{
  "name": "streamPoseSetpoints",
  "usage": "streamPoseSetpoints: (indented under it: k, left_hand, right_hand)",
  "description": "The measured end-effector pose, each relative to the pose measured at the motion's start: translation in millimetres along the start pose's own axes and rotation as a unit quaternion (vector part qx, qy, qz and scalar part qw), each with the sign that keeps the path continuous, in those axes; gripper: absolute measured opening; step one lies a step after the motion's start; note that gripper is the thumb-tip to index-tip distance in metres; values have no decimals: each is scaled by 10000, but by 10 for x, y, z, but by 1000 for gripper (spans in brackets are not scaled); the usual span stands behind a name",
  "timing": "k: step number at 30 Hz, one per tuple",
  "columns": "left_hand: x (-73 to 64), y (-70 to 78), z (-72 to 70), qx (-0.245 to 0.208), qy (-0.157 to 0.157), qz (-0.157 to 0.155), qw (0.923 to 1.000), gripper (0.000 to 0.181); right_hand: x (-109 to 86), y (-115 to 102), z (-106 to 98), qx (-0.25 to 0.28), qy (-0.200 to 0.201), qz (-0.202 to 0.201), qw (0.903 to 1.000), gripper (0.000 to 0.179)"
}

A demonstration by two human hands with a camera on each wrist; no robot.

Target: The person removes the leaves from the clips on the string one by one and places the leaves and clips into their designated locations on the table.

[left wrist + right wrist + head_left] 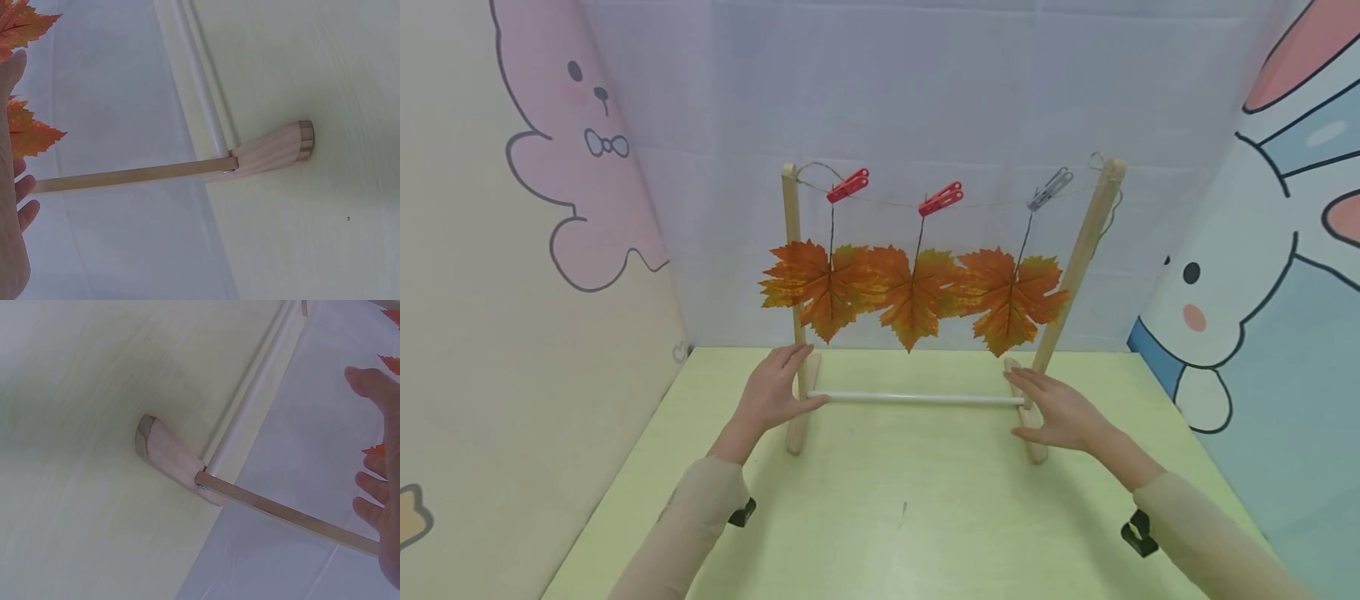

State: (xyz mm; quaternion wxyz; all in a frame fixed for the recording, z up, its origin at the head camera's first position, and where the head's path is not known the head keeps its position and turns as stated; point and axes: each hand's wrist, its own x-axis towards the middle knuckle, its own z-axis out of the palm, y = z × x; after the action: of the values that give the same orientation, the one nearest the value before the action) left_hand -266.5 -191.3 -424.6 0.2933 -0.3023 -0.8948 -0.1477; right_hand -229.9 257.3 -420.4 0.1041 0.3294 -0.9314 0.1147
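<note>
A wooden stand has a left post (792, 217), a right post (1078, 258) and a white crossbar (917, 398) low between them. My left hand (772, 390) is by the lower left post, thumb spread from the fingers. By the right post's lower end is my right hand (1060, 410), its thumb also apart from the fingers. Whether either hand touches the wood, I cannot tell. A twine (891, 202) spans the post tops. From it hang three orange maple leaves (912, 292) by dark stems, with two red clothespins (942, 200) and one grey clothespin (1049, 190).
The stand's wooden feet (275, 150) rest on a pale yellow-green table (880, 517). Behind it hangs a white cloth (925, 83). Side panels with a pink cartoon animal (565, 167) and a white rabbit (1217, 292) flank the table.
</note>
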Motion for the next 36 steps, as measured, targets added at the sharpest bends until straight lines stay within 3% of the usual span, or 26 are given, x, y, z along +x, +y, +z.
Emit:
streamPoseSetpoints:
  k: [13,36]
  left_hand:
    - [156,5,-88,97,461,437,9979,73]
    - [625,141,-367,69,1107,517,9925,66]
  right_hand:
    - [189,-92,-143,-214,-221,38,9995,71]
    - [491,-207,-591,-440,350,-795,9952,63]
